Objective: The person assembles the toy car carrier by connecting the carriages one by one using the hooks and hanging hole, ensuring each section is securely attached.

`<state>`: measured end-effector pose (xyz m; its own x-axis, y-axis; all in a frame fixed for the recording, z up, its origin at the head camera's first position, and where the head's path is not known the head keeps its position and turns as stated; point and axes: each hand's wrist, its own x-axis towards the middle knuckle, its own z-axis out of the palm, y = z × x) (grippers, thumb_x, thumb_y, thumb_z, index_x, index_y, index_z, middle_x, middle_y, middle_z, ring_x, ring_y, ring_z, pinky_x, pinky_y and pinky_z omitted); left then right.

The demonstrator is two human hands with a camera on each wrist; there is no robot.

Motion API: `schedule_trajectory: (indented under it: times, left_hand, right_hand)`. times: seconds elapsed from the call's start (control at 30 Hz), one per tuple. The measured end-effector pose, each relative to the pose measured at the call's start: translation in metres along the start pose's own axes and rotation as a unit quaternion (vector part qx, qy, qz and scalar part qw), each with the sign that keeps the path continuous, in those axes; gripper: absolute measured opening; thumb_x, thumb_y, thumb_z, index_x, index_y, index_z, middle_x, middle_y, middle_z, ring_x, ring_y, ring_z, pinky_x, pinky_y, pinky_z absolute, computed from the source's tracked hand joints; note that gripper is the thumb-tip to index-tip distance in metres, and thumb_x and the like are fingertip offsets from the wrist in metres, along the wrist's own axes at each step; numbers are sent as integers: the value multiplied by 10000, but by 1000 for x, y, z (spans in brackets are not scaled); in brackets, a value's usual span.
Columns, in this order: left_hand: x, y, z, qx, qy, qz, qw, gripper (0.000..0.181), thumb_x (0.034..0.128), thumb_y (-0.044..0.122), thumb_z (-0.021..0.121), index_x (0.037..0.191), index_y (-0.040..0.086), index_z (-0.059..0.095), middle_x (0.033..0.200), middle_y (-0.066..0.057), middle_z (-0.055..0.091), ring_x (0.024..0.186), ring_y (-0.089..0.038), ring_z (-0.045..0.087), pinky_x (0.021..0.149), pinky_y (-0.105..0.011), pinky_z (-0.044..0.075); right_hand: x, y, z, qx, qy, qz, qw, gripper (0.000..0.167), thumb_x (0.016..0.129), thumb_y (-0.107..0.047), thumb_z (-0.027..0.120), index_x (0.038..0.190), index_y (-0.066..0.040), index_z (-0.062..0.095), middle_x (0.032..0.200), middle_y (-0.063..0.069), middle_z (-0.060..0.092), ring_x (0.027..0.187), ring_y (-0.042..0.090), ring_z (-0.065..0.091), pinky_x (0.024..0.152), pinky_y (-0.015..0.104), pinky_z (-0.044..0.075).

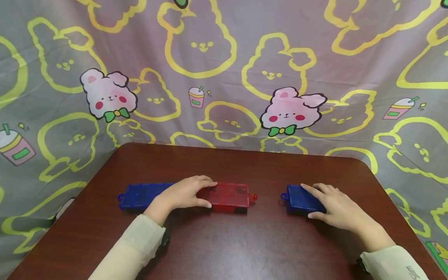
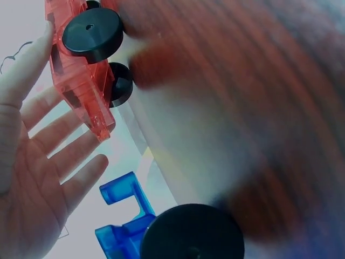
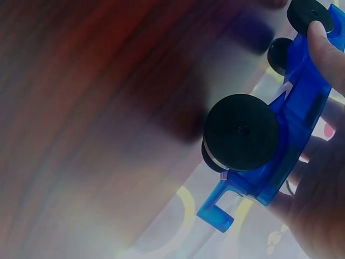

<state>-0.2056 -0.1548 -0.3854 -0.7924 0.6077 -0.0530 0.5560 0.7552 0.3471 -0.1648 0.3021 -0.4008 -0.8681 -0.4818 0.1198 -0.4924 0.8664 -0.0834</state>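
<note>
A red translucent toy cart (image 1: 231, 195) with black wheels stands mid-table. My left hand (image 1: 185, 192) grips its left end, thumb on the near side, fingers on the far side. Left of that hand is a blue toy cart (image 1: 141, 196), its right end covered in the head view. The left wrist view shows a gap between its blue bracket (image 2: 125, 189) and the red cart (image 2: 75, 89). On the right, my right hand (image 1: 339, 204) grips a second blue toy cart (image 1: 301, 195) between thumb and fingers, its ring (image 1: 284, 196) pointing left toward the red cart's hook (image 1: 253, 197).
The carts stand in a row on a dark brown wooden table (image 1: 224, 241). A space lies between the red cart and the right blue cart. Behind the far edge hangs a curtain (image 1: 224, 85) printed with cartoon rabbits.
</note>
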Motion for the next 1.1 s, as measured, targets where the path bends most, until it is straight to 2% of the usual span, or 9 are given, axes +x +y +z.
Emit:
schedule_trajectory:
  times: [0.47,1.1]
  left_hand:
    - [1,0,2,-31,17,-40,10000,725,789,467,806,1408,169,574,1425,-56,562,1299,-254,546,1086,-484,459]
    - [1,-2,3,-39,33,-13,10000,716,793,464,804,1406,173,576,1417,-55,563,1293,-255,548,1086,-483,458]
  right_hand:
    - [14,-23,3,56,18,-73,10000,831,772,-445,822,1482,-196,468,1293,153,580,1187,379,559,972,680,432]
    - [34,-47,10,190,30,-114,9997,850,780,-457,815,1507,-234,433,1321,148,567,1193,388,571,957,627,482]
